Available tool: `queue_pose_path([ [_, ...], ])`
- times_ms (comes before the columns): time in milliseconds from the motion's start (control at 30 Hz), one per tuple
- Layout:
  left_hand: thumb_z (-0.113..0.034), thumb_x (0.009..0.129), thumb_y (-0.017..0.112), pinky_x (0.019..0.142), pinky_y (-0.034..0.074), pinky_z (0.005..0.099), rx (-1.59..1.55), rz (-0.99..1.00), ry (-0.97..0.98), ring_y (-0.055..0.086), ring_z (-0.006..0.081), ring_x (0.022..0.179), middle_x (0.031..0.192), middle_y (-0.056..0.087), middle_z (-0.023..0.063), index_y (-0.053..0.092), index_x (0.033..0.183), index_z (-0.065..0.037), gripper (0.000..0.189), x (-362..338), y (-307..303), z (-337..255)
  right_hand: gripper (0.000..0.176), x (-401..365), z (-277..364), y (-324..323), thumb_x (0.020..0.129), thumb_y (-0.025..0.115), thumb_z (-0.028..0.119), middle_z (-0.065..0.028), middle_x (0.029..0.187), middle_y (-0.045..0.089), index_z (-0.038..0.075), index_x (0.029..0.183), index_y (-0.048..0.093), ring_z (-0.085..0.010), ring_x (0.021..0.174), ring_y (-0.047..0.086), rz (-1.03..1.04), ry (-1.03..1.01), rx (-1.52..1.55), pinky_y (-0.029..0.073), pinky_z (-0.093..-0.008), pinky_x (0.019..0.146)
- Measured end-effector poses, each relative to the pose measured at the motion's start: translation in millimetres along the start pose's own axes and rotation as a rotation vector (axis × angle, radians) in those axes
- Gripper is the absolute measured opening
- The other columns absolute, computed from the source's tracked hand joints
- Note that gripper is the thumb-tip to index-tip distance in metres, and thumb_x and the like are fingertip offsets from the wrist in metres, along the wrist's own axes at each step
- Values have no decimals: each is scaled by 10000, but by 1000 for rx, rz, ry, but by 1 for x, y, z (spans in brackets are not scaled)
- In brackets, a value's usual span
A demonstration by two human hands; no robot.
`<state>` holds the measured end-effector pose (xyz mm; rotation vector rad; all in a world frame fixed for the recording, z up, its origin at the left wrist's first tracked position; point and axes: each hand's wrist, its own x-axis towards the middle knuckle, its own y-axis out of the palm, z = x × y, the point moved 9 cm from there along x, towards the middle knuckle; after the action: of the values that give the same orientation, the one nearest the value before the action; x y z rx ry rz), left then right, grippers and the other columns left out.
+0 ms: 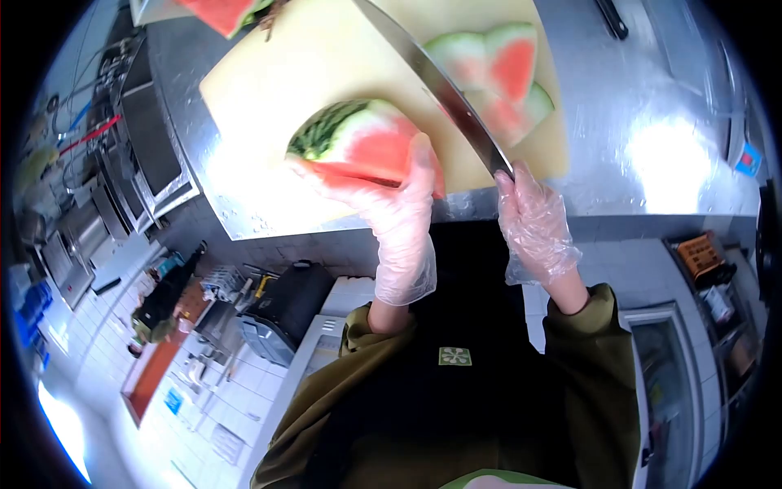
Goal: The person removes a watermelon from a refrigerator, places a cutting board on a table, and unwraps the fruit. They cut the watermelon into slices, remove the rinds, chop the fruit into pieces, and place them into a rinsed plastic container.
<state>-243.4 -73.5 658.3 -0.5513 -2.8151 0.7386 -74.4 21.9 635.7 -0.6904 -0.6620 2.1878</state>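
Note:
Both my hands wear clear plastic gloves. My left hand (399, 208) grips a large watermelon piece (358, 138) with green striped rind and red flesh, lifted at the near edge of a pale cutting board (285, 73). My right hand (533, 220) holds the handle of a long knife (444, 85), whose blade runs up and away across the board, just right of the held piece. Cut rind pieces (497, 73) with some red flesh lie on the board's right part.
The board rests on a shiny steel counter (643, 114). Another watermelon chunk (220, 12) sits at the top left. A dark tool (611, 16) lies at the top right. Kitchen equipment and a tiled floor show at the left and below.

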Motion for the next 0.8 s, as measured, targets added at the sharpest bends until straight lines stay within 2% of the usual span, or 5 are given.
queue_pose_path([
  [100,-197,576,841,1069,215,471,-158,143,60,179,353,1318,1414,151,239,2,1429,-5,1212,8,-2,14,125,3,8,-2,897,518,141,-185,564,493,39,891,446,-391,541,520,46,-23,9,401,-481,502],
  [233,-205,626,790,1047,280,465,67,459,341,289,363,1282,1397,210,229,64,1442,-62,1101,25,-11,10,133,-5,41,-3,891,509,118,-171,639,523,45,997,478,-381,575,524,35,-170,-10,410,-464,525],
  [333,-172,650,754,1022,327,448,-719,339,-347,382,322,1223,1371,262,202,88,1445,-84,1041,21,-6,29,405,-15,57,9,823,563,100,-147,693,530,57,1204,430,-345,560,533,-6,-315,-95,435,-435,519],
  [500,-148,615,755,888,412,395,-244,203,108,492,291,1057,1161,452,167,296,1297,14,838,22,-7,28,620,-23,62,20,731,611,38,-143,748,530,53,1304,375,-328,548,536,-52,-413,-290,442,-418,496],
  [800,-166,586,784,768,473,365,-315,177,144,582,274,852,967,560,122,433,1118,-14,655,36,-18,-2,677,-25,55,20,681,604,32,-143,796,536,57,1321,385,-337,622,547,-36,-421,-438,456,-424,548],
])
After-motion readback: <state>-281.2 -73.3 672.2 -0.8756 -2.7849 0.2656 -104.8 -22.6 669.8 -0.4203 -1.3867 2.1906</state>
